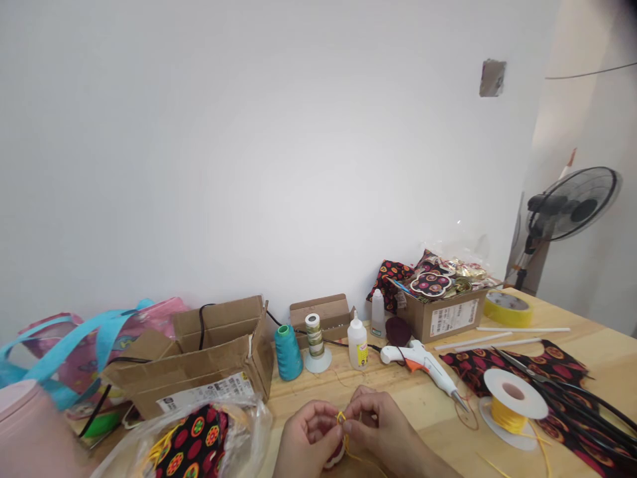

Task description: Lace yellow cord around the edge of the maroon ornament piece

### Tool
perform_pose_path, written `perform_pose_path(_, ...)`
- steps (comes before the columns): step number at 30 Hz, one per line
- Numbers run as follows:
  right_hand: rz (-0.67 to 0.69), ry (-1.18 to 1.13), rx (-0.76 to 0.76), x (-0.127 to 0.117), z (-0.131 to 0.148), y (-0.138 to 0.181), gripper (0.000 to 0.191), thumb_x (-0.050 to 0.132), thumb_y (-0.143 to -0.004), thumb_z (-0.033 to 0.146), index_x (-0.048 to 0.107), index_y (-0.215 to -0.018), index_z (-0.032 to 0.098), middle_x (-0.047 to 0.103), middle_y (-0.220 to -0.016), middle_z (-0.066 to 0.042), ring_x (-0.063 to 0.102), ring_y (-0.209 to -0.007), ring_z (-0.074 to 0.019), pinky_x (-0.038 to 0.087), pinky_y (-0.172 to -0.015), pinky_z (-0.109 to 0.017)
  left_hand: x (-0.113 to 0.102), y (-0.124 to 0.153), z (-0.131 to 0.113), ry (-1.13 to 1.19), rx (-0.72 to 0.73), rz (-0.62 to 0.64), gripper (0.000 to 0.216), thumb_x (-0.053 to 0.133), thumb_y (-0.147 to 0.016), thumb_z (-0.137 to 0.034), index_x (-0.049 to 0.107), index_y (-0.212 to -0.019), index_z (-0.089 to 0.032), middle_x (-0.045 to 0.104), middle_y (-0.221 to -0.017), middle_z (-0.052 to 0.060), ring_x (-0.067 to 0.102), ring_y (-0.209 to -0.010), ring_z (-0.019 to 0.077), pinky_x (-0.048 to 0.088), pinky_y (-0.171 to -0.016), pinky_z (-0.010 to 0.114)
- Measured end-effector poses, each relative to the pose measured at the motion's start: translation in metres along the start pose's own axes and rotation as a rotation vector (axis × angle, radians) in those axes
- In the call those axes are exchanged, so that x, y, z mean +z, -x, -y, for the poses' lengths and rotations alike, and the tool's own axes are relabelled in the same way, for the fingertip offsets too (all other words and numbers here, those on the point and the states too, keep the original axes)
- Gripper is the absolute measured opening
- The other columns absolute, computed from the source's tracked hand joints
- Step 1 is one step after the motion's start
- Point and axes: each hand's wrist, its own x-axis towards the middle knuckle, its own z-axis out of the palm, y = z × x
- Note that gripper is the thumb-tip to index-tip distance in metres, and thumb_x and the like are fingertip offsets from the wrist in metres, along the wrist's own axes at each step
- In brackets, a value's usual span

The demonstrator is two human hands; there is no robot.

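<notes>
Low in the middle of the head view, both hands meet over a small piece. My left hand (pixel 306 438) is closed around a dark red fabric piece with a pale edging (pixel 338 458), mostly hidden by the fingers. A yellow cord (pixel 341 417) forms a small loop or knot at its top. My right hand (pixel 383 428) pinches this cord with thumb and forefinger. A tail of the cord trails down below the right hand. To the right, the cord spool (pixel 515 398) stands on the table, wound with yellow.
Around the hands are a glue gun (pixel 423 365), a glue bottle (pixel 357 344), teal thread (pixel 288 353), black scissors (pixel 562 392) on patterned fabric (pixel 468 368), a plastic bag (pixel 249 431) of patterned pieces, a cardboard box (pixel 199 365), and a filled box (pixel 450 318) by the wall.
</notes>
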Motion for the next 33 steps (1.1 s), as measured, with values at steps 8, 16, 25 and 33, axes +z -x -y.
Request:
perform_pose_path(8,0.172,-0.532,0.114,-0.021,0.026,-0.001,0.005,0.058,-0.056,0.019,0.057,-0.054,0.015,0.042,-0.062,0.003,0.022,-0.04,-0.0025,0.015,-0.036,-0.016,-0.002,0.001,0.001,-0.041,0.054,-0.045,0.022,0.071,-0.048,-0.023,0.055,-0.059,-0.012,0.058,-0.051,-0.001,0.051,-0.047,0.0093,0.038,-0.045,0.018)
perform_pose_path(16,0.713,-1.007,-0.19,-0.042,0.045,0.011,0.056,0.043,-0.064,0.058,0.034,-0.029,0.016,0.033,-0.032,0.004,0.032,-0.03,-0.0047,0.023,-0.03,-0.016,0.0,-0.001,0.007,-0.08,0.072,-0.123,0.023,0.069,-0.048,-0.024,0.054,-0.059,-0.012,0.054,-0.047,-0.003,0.046,-0.041,0.0078,0.033,-0.039,0.017)
perform_pose_path(25,0.035,0.487,-0.092,-0.015,0.018,0.002,0.013,0.062,-0.06,0.027,0.062,-0.071,0.02,0.054,-0.065,0.002,0.044,-0.059,-0.0108,0.031,-0.053,-0.02,0.0,0.002,0.0,-0.166,0.088,-0.04,0.016,0.065,-0.053,-0.023,0.057,-0.062,-0.013,0.053,-0.049,-0.003,0.046,-0.044,0.0092,0.034,-0.044,0.019)
perform_pose_path(33,0.182,0.785,-0.201,-0.012,0.015,0.006,0.011,0.054,-0.07,0.026,0.064,-0.071,0.023,0.06,-0.064,0.001,0.052,-0.061,-0.0115,0.032,-0.053,-0.018,-0.002,0.001,0.005,-0.274,0.098,-0.023,0.013,0.063,-0.055,-0.021,0.059,-0.064,-0.013,0.054,-0.052,-0.002,0.047,-0.045,0.0096,0.034,-0.043,0.019)
